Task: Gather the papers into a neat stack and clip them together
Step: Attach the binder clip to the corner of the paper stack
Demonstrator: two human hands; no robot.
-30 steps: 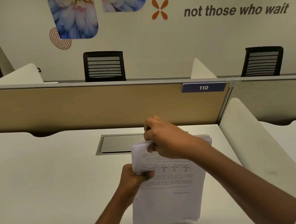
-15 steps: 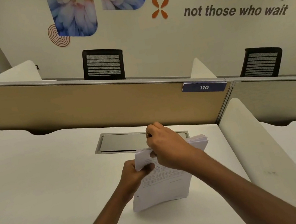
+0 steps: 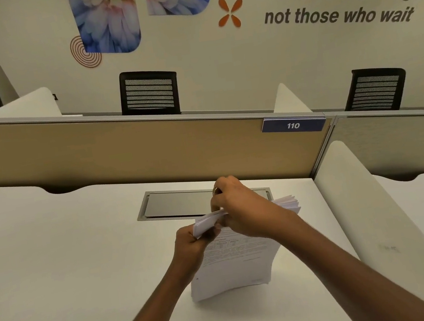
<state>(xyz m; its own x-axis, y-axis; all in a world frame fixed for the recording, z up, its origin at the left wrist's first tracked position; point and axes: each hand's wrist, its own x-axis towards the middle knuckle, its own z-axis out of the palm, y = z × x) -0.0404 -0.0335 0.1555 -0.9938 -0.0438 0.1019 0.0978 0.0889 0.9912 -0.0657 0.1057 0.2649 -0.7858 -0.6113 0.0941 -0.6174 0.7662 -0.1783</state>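
A stack of printed white papers [image 3: 234,264] stands nearly upright on the white desk [image 3: 56,266], its bottom edge resting on the surface and its top bent over. My left hand [image 3: 190,243] grips the stack's upper left corner. My right hand [image 3: 242,208] closes over the top edge from above, its fingers pinched at that same corner. A small gold-coloured thing, a ring or a clip, shows at the right hand's fingers [image 3: 216,191]; I cannot tell which.
A grey metal cable hatch [image 3: 178,202] lies in the desk just behind the papers. A tan partition [image 3: 122,157] with a blue "110" tag [image 3: 293,125] closes the back. A white side divider [image 3: 373,218] borders the right.
The papers have gone from hanging above the desk to standing with their bottom edge on it. Both hands came down with the stack and kept their grip at the top.
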